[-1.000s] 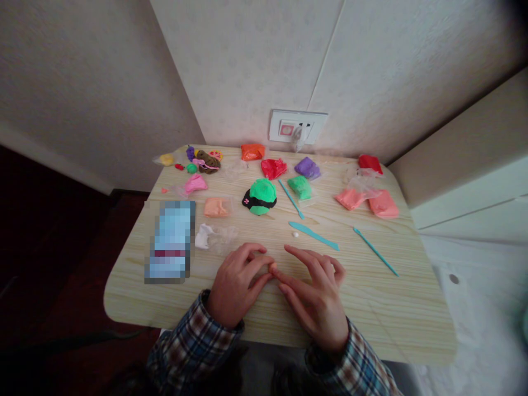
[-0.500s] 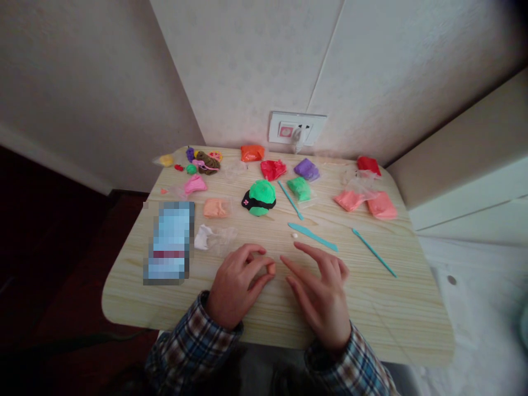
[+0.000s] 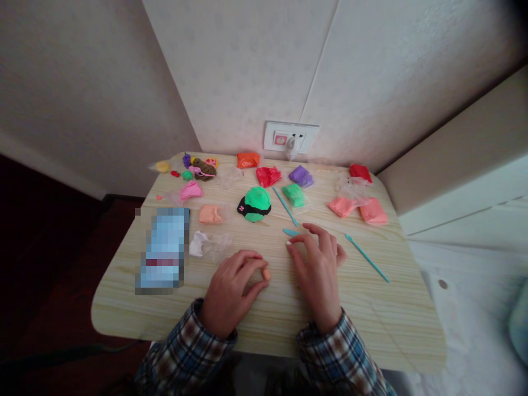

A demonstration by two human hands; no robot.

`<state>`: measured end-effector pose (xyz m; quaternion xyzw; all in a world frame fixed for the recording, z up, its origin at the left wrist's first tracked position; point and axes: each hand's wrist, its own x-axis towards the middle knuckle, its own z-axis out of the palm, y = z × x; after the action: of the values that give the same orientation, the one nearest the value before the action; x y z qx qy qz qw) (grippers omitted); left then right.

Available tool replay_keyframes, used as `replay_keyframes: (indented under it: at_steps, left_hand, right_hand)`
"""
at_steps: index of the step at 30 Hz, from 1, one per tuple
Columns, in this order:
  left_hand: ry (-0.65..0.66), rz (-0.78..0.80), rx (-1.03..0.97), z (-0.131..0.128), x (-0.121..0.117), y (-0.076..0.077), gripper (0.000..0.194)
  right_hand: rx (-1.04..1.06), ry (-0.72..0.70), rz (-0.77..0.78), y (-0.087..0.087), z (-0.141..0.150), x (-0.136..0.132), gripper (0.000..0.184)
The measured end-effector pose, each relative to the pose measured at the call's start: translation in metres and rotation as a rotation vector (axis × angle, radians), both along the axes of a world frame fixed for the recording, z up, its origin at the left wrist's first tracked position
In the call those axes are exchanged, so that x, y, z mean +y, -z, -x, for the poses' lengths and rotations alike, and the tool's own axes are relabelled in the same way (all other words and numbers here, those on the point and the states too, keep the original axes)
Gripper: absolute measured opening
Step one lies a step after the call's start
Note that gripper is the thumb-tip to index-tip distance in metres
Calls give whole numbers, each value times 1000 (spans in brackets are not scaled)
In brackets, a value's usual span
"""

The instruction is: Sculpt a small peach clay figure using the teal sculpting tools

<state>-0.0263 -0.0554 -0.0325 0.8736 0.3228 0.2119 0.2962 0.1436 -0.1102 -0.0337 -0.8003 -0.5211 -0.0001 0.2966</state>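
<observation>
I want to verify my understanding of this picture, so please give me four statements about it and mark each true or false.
1. The left hand holds a small peach lump. True.
2. The right hand touches the orange packet. False: the right hand has its fingertips at a tiny white bit.
3. The green-and-black model lies beyond both hands. True.
4. The purple packet is nearer the hands than this model. False: the purple packet lies farther.

One counter point(image 3: 165, 316) carries three blue tools point(image 3: 366, 256), one pixelated phone point(image 3: 165, 247), one green-and-black model point(image 3: 258, 197), two red packets point(image 3: 268, 176), two coral packets point(image 3: 373, 211), seven other packets point(image 3: 248, 160) (one each orange, purple, green, peach, pink, white, yellow). Two hands point(image 3: 229, 291), one peach lump point(image 3: 266, 273), one white pellet point(image 3: 289, 243).
</observation>
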Motion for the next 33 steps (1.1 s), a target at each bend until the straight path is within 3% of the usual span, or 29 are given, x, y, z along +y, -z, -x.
replay_keyframes:
  at_steps: [6, 11, 16, 22, 33]
  left_hand:
    - [-19, 48, -123, 0, 0, -6, 24]
    - [-66, -55, -154, -7, 4, -8, 19]
    - [-79, -102, -120, -14, 15, -7, 15]
    - [-31, -34, -82, -23, 22, -10, 8]
    - [6, 31, 38, -36, 35, -14, 15]
  right_hand:
    - [80, -158, -78, -1, 7, -4, 7]
    - [70, -192, -32, 2, 11, -5, 8]
    - [37, -75, -62, 2, -4, -9, 14]
    - [-8, 103, -48, 10, -32, -13, 15]
    - [-65, 33, 28, 11, -41, -12, 13]
